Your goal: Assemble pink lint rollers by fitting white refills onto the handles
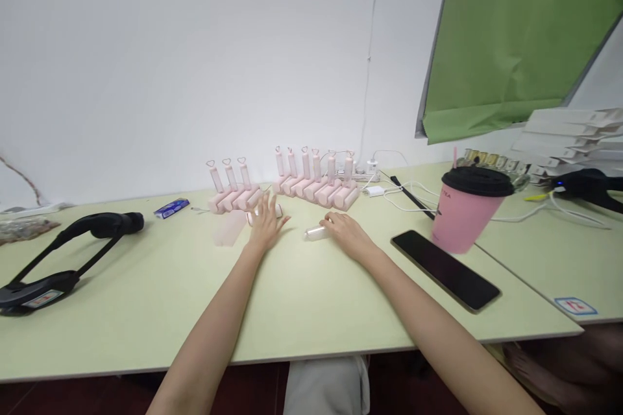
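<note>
- Two hands work over the tabletop (pixel 287 305): the right hand (pixel 344 233) has curled fingers around one end of a clear tube (pixel 315 233) lying on its side; the covered end is hidden.
- The left hand (pixel 265 224) is spread open, palm down, over a white-and-pink cylinder (pixel 278 211), mostly concealed; whether it grips is unclear.
- Beside it lies a pale pink patch (pixel 230 228), too faint to identify.
- Farther back, three tubes (pixel 230 174) and six tubes (pixel 305 164) with heart-shaped tops stand upright at pink bases (pixel 236 200), seemingly finished; the loose pieces seem unfinished.
</note>
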Available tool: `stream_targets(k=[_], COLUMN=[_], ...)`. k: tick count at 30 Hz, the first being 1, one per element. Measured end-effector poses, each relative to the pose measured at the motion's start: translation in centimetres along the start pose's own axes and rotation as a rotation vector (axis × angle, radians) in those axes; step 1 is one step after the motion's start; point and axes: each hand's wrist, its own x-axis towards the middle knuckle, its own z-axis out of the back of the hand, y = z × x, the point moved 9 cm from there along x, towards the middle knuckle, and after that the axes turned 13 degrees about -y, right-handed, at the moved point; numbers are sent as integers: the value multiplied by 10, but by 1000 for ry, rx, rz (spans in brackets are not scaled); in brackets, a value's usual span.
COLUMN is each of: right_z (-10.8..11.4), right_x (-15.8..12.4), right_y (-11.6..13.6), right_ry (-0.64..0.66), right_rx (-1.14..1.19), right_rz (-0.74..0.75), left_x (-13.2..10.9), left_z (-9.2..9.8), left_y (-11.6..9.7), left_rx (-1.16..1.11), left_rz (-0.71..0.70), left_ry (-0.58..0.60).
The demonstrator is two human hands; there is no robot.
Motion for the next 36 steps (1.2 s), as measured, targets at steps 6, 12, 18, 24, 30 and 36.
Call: stream_targets(k=[6, 12, 18, 24, 30, 36], right_z=[6, 3, -17, -2, 15, -6], right_x=[5, 4, -11, 0, -13, -38], right_y=[14, 4, -14, -23, -79, -94], right_ry=[11, 3, 246, -13, -184, 179], right_rx=[23, 70, -70, 276, 304, -20], right_rz=[16, -135, -304, -525, -864, -729], left_x=[-5, -20, -29, -10, 10, -17], left_z=[13, -13, -18, -3, 14, -15], left_y=[-101, -106, -104, -87, -52, -71], left_rx=[-342, -103, -134, -395, -389, -424], left_rz=[-397, -367, -317, 35, 303, 55], left_ry=[213, 394, 430, 246, 76, 321])
